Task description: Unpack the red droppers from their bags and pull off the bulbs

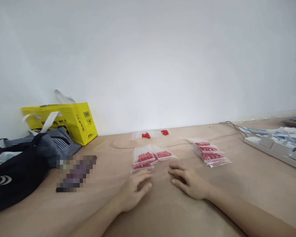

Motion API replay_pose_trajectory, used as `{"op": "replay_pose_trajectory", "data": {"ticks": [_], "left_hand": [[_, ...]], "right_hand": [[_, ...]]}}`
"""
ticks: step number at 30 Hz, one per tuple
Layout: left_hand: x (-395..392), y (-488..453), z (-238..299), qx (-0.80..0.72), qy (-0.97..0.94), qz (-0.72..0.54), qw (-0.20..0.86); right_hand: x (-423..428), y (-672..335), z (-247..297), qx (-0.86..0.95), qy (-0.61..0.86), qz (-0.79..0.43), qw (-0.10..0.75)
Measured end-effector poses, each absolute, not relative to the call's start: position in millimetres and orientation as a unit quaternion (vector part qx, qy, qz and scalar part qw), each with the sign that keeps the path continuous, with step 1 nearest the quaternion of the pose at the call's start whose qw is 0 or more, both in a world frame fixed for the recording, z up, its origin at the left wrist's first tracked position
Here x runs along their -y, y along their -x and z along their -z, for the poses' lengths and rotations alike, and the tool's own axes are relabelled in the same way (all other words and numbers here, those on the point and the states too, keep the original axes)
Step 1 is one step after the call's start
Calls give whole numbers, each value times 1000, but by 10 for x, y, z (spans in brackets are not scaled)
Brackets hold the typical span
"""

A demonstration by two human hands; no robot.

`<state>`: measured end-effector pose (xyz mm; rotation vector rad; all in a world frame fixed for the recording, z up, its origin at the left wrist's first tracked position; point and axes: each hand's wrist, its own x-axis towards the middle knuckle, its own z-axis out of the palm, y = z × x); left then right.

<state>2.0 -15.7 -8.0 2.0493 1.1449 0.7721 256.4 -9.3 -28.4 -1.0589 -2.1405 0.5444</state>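
Observation:
My left hand (135,191) is over the table, fingers apart and nothing in it. Just beyond its fingertips lie clear zip bags (144,157) of small red pieces, overlapping one another. My right hand (187,179) is also open, its thumb away from the curved fingers, near a bag of red pieces (164,153). Farther right, a fanned stack of similar bags (208,152) rests on the table. Toward the wall, loose-looking red pieces (146,135) and a second small red heap (164,132) lie on or in clear plastic; I cannot tell which.
On the left stand a yellow carrier bag (82,121), a striped bag (55,143) and a black cap-like item (17,181). A blurred-out object (76,174) lies nearby. At right are a white power strip (273,149) with plugs and papers (286,133). A white wall (162,65) bounds the table (108,184).

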Motion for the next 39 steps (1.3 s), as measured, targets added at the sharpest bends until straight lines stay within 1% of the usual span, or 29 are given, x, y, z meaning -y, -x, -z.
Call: {"op": "replay_pose_trajectory", "data": {"ticks": [2, 4, 6, 11, 14, 17, 20, 24, 27, 30, 33, 37, 39], "left_hand": [[237, -48, 37, -410, -850, -204, 261], [285, -67, 5, -399, -871, -173, 229], [295, -71, -6, -397, -876, -170, 216], [259, -54, 22, -397, -882, -158, 201], [251, -53, 35, -396, -883, -158, 197], [256, -60, 34, -395, -883, -160, 197], [261, -64, 33, -398, -883, -161, 189], [251, -44, 52, -405, -884, -147, 183], [245, -36, 52, -401, -883, -162, 185], [262, -65, 24, -382, -881, -202, 193], [288, -138, 8, -421, -848, -239, 216], [252, -286, 26, -492, -780, -263, 283], [203, -375, 22, -522, -730, -275, 345]], "right_hand": [[128, -2564, 277, 865, 402, -137, 267], [138, -2562, 274, 874, 408, -106, 242], [136, -2561, 274, 876, 408, -94, 237], [131, -2572, 300, 870, 411, -100, 255], [69, -2581, 344, 829, 452, -85, 317], [-106, -2573, 387, 788, 496, -10, 364], [-344, -2534, 408, 790, 502, 44, 348], [-551, -2488, 414, 801, 491, 62, 338], [-515, -2520, 405, 796, 490, 69, 349], [-316, -2573, 375, 798, 463, 99, 373], [-33, -2577, 340, 829, 413, 121, 358], [250, -2490, 312, 863, 364, 101, 335], [296, -2433, 301, 869, 350, 93, 338]]}}
